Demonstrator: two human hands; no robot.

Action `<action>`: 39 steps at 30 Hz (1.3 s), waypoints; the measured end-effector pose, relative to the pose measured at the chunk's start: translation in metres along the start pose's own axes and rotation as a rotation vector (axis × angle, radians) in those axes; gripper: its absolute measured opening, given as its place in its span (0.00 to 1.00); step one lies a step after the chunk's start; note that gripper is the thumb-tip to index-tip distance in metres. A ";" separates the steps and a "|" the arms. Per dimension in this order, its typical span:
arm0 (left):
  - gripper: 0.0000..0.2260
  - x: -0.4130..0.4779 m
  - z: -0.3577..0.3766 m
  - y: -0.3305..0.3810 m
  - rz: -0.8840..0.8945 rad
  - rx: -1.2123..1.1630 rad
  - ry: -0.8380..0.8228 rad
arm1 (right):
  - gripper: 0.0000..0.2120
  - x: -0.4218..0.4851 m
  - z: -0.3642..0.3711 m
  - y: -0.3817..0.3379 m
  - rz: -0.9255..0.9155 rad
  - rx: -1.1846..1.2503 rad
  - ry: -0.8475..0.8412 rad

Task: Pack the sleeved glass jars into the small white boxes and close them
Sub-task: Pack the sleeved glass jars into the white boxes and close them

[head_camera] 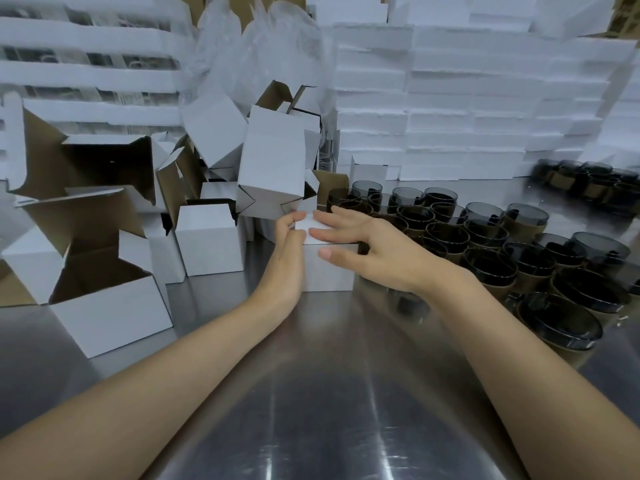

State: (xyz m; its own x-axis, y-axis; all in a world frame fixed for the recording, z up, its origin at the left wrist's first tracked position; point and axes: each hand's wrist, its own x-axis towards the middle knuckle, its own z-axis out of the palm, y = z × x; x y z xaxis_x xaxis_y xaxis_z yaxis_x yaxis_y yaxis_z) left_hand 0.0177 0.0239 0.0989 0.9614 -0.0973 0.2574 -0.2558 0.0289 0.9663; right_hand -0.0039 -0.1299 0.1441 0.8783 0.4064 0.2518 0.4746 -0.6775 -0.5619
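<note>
On table (311, 393): small white box (329, 271), lid down, inside hidden. Left hand (287, 251) hugs its left side, fingers bent over top edge. Right hand (363, 244) lies flat on lid, fingers straight, thumb on front. Open boxes (110, 313) at left show brown insides. Sleeved jars (491, 237) crowd right side.

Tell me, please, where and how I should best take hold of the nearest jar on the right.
Probably round its sleeve, coming from the left: the jar stands upright, its left side faces bare table, while other jars crowd it behind.
</note>
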 end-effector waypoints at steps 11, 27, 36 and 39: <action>0.29 -0.005 0.000 0.001 0.026 0.093 -0.196 | 0.28 -0.004 -0.020 0.004 -0.072 -0.315 0.053; 0.22 0.014 0.002 -0.008 -0.153 -0.207 -0.007 | 0.40 -0.018 -0.047 -0.005 -0.017 -0.433 0.169; 0.14 0.010 0.001 -0.007 -0.133 -0.057 -0.007 | 0.38 0.007 -0.083 0.020 0.166 -0.164 0.757; 0.14 0.009 0.002 -0.007 -0.128 -0.012 0.008 | 0.38 0.052 -0.102 0.040 0.245 -0.324 0.826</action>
State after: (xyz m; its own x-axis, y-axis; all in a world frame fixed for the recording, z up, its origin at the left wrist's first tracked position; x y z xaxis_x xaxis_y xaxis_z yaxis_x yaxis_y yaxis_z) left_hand 0.0278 0.0209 0.0947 0.9869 -0.0932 0.1316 -0.1295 0.0283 0.9912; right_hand 0.0670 -0.1982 0.2151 0.6598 -0.2535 0.7074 0.1531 -0.8763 -0.4569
